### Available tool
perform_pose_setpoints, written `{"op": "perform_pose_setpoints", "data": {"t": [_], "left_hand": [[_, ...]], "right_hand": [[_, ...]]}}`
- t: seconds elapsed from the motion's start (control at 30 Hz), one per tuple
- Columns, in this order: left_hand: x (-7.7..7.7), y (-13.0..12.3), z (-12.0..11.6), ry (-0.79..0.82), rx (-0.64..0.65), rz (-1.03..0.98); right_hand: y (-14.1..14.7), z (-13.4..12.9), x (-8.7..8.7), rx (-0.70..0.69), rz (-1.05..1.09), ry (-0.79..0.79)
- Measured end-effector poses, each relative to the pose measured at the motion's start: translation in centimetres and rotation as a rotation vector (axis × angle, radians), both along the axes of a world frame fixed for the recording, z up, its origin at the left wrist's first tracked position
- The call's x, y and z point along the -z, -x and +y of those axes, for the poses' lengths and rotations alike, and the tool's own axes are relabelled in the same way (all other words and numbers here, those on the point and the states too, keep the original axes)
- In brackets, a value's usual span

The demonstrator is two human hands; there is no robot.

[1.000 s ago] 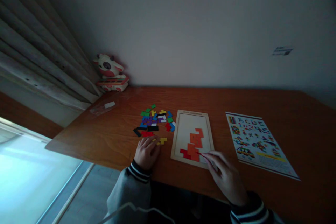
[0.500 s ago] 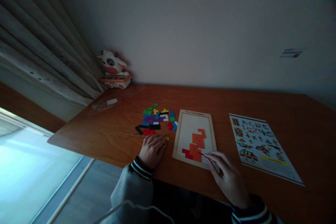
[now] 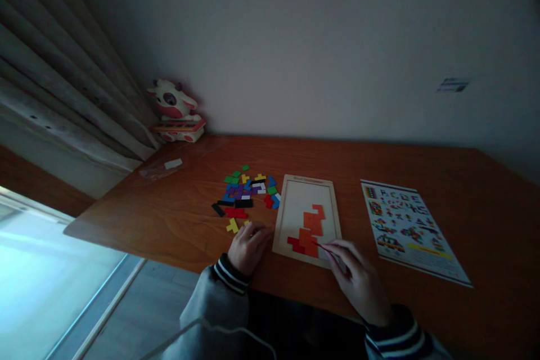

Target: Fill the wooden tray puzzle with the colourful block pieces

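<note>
The wooden puzzle tray (image 3: 280, 219) lies on the table with several orange puzzle pieces (image 3: 312, 222) and a red puzzle piece (image 3: 295, 244) inside its frame. Over the tray's lower right corner, my right hand (image 3: 358, 278) pinches another red puzzle piece (image 3: 323, 247), seen nearly edge-on. My left hand (image 3: 248, 248) rests on the table with bent fingers, their tips at the tray's left edge; nothing shows in it. Just beyond its knuckles lies a yellow puzzle piece (image 3: 232, 225), and a second yellow one is partly hidden by the fingers.
Loose puzzle pieces (image 3: 243, 203) in several colours are spread left of the tray. A printed pattern sheet (image 3: 415, 233) lies to the right. At the back left stand a cow toy (image 3: 177, 112) and a clear plastic bag (image 3: 158, 170). A cable (image 3: 228, 330) crosses in front.
My left hand has slid toward the tray's edge, uncovering the yellow piece. The right hand still holds the red piece over the tray. The whole view has shifted slightly.
</note>
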State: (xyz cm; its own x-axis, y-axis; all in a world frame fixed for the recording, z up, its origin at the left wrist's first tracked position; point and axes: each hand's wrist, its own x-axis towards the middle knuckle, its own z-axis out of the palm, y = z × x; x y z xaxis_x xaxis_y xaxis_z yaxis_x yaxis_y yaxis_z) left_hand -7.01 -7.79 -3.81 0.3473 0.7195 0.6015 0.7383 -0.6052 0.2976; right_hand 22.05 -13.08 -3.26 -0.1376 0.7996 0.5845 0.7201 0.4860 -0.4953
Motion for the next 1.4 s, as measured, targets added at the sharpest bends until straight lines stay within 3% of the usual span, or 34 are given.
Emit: {"op": "perform_pose_setpoints", "data": {"t": [0.17,0.37,0.67,1.0,1.17,1.4], "left_hand": [[-0.6,-1.5,-0.5,-0.009,0.037,-0.016],[-1.2,-3.0,-1.0,0.067,-0.008,-0.145],[-2.8,-2.4,-1.8,0.129,0.12,-0.055],[-1.2,-2.7,-1.0,-0.066,0.004,-0.122],[-1.3,-2.7,-1.2,-0.094,0.083,-0.063],[-0.7,-2.7,-1.5,-0.052,0.086,-0.005]], "right_hand": [[0.0,0.0,0.1,-0.006,-0.009,-0.012],[-0.1,0.1,0.0,0.017,-0.011,-0.011],[0.0,0.1,0.0,0.036,0.017,0.005],[-0.1,0.2,0.5,0.018,0.008,0.024],[-0.2,0.1,0.5,-0.001,0.013,0.03],[-0.2,0.1,0.5,-0.013,0.021,0.036]]}}
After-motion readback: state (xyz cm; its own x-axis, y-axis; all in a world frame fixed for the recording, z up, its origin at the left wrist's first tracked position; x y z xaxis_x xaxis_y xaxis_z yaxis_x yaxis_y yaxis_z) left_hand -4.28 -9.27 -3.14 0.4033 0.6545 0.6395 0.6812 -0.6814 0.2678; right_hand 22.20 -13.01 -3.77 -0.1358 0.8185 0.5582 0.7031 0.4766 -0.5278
